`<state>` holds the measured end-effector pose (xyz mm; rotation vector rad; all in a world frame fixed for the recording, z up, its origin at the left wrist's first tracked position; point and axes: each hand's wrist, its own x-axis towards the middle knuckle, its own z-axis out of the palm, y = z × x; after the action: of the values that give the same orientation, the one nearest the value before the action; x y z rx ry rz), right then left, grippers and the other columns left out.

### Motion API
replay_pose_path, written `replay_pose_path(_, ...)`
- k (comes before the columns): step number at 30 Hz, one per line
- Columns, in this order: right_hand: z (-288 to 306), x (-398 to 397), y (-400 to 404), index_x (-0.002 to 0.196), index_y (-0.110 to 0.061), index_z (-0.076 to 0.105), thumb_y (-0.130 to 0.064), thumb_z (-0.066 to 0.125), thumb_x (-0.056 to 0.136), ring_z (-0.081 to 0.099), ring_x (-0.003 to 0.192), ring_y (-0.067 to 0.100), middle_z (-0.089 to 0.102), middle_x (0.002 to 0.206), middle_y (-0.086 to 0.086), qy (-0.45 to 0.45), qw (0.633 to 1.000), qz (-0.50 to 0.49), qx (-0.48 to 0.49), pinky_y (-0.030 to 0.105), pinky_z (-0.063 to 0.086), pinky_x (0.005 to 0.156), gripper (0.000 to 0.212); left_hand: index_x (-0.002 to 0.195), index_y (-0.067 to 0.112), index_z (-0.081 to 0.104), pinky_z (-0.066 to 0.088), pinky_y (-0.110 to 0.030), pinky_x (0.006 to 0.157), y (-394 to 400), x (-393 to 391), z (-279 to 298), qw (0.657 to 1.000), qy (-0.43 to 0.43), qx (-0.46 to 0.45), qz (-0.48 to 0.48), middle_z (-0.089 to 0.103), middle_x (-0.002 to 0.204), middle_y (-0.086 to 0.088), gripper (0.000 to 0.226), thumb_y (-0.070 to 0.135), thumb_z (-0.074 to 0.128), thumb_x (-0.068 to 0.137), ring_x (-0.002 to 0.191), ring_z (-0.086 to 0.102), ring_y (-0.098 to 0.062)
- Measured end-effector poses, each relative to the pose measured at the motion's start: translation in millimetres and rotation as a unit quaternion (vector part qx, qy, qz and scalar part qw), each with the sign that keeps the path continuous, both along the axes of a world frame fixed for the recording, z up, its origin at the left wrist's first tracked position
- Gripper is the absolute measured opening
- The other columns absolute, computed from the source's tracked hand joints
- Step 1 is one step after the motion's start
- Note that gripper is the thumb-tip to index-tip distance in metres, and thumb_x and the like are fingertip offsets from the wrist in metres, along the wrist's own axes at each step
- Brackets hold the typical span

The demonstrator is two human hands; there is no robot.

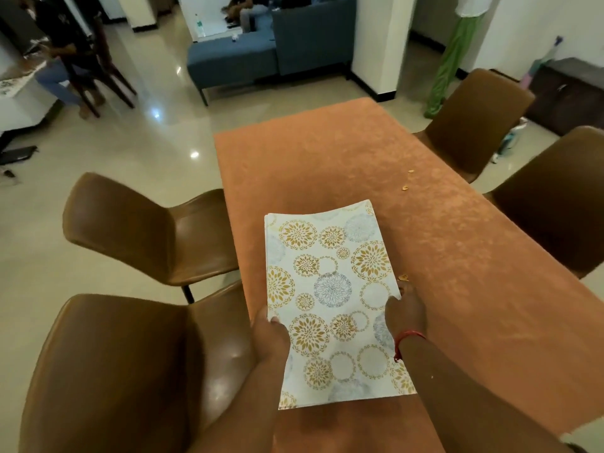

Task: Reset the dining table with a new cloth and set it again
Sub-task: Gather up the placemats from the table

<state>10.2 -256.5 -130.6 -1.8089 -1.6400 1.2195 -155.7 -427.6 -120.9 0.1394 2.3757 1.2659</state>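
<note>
- Over the near end of the dining table (pixel 441 223), we see a stack of placemats (pixel 330 289) held in both hands; several layered edges show at its far-left corner.
- The stack is a long rectangle. Its long axis runs away from the person, lined up roughly with the length of the table, and the far short edge tilts slightly to the right.
- Its printed side faces up: white, with gold leaf rings and grey-blue floral circles.
- The left hand (pixel 269 338) grips the left long edge, thumb curled onto the top face; the other fingers lie under the stack and we cannot see them.
- The right hand (pixel 405 308) grips the right long edge, thumb on top and fingers bent around the side. A red thread (pixel 407 340) circles that wrist.
- We cannot tell whether the stack's underside touches the table or hangs just above it.
- An orange tablecloth (pixel 327 158) covers the table. A few small golden crumbs (pixel 405 188) lie on it, two beyond the stack to the right and one just beside the right hand's fingertips.
- Two brown chairs (pixel 130 230) stand on the left side of the table, and two more on the right.
- No containers show on the table.
- Farther off, a blue sofa (pixel 261 57) stands on a glossy tiled floor (pixel 137 152).
</note>
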Motion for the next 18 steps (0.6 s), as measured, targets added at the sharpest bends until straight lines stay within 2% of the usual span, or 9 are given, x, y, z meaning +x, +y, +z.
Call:
replay_pose_path(2,10,4,-10,0.126,-0.022,0.053,-0.005,0.042,0.092,0.061,0.068,0.02,0.065,0.089,0.0,0.023,0.999,-0.035,0.011,0.029,0.044,0.052,0.039,0.117,0.021,0.062,0.046,-0.028,0.077,4,-11,5,0.999,-0.008,0.019,-0.035,0.063,0.098,0.008,0.03,0.006,0.04,0.101,0.085,0.059,-0.012)
replay_pose_path(4,23,11,-20,0.119,-0.019,0.053,-0.004,0.043,0.091,0.06,0.067,0.022,0.062,0.083,0.002,0.022,0.996,-0.077,0.037,0.03,0.043,0.051,0.033,0.128,0.022,0.058,0.047,-0.031,0.081,13,-22,11,0.996,-0.024,0.031,-0.084,0.066,0.109,0.001,0.033,0.009,0.041,0.102,0.094,0.061,-0.02)
replay_pose_path(8,46,39,-62,0.107,-0.02,0.054,-0.005,0.045,0.089,0.06,0.068,0.021,0.064,0.087,0.002,0.028,0.976,-0.203,0.077,0.03,0.045,0.053,0.026,0.14,0.018,0.05,0.048,-0.043,0.1,25,-32,20,0.967,-0.044,0.071,-0.24,0.06,0.13,-0.005,0.039,0.009,0.042,0.103,0.116,0.057,-0.029)
replay_pose_path(11,59,56,-118,0.11,-0.02,0.053,-0.005,0.044,0.089,0.059,0.071,0.018,0.063,0.088,0.0,0.035,0.951,-0.291,0.096,0.029,0.045,0.056,0.027,0.134,0.019,0.053,0.048,-0.048,0.103,17,-28,31,0.934,-0.059,0.101,-0.337,0.063,0.125,-0.004,0.039,0.004,0.042,0.101,0.113,0.059,-0.026)
replay_pose_path(13,64,66,-155,0.12,-0.019,0.05,-0.006,0.044,0.089,0.059,0.076,0.018,0.062,0.089,-0.002,0.027,0.937,-0.334,0.093,0.031,0.045,0.063,0.034,0.131,0.022,0.054,0.05,-0.046,0.101,5,-19,38,0.916,-0.081,0.116,-0.374,0.063,0.12,-0.001,0.038,0.003,0.042,0.1,0.109,0.06,-0.024)
replay_pose_path(15,67,82,-195,0.127,-0.019,0.049,-0.009,0.045,0.087,0.061,0.09,0.027,0.064,0.104,0.002,0.018,0.92,-0.382,0.088,0.035,0.049,0.075,0.041,0.13,0.02,0.054,0.05,-0.044,0.1,-9,-3,43,0.901,-0.105,0.102,-0.409,0.062,0.118,-0.003,0.034,0.005,0.043,0.101,0.108,0.059,-0.025)
replay_pose_path(17,69,105,-237,0.12,-0.02,0.053,-0.009,0.047,0.088,0.059,0.099,0.028,0.063,0.11,0.004,0.029,0.901,-0.424,0.087,0.037,0.049,0.086,0.035,0.132,0.018,0.054,0.047,-0.048,0.103,-20,22,39,0.882,-0.102,0.091,-0.452,0.061,0.127,-0.004,0.034,0.009,0.046,0.101,0.114,0.057,-0.028)
replay_pose_path(18,70,123,-263,0.114,-0.022,0.054,-0.008,0.047,0.088,0.058,0.098,0.027,0.062,0.109,0.003,0.029,0.886,-0.453,0.088,0.036,0.048,0.086,0.03,0.132,0.02,0.054,0.046,-0.049,0.105,-28,44,38,0.863,-0.103,0.087,-0.487,0.06,0.13,-0.004,0.035,0.009,0.047,0.1,0.116,0.057,-0.028)
